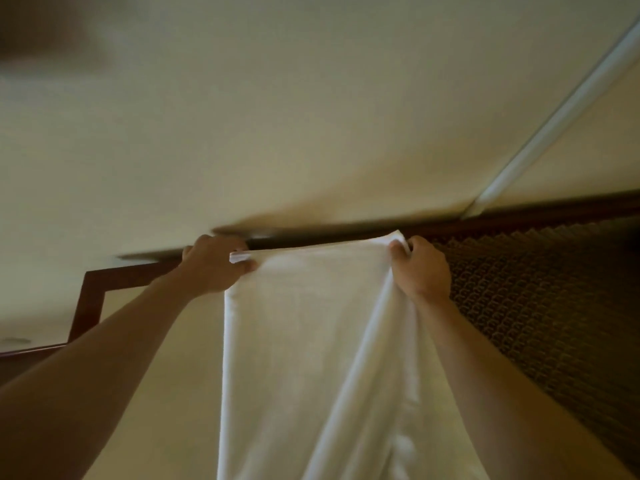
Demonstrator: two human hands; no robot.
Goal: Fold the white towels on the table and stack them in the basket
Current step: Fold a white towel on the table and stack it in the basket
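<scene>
A white towel hangs in front of me, stretched out by its top edge and falling past the bottom of the frame. My left hand pinches its upper left corner. My right hand grips its upper right corner, fingers curled over the cloth. A long crease runs down the right part of the towel. Both forearms reach up from the lower corners. Neither the table nor the basket is in view.
A cream wall fills the upper frame, with a pale corner strip running diagonally at the right. Dark wood trim borders it. Patterned brown carpet lies at the right. A dark wooden frame sits at the left.
</scene>
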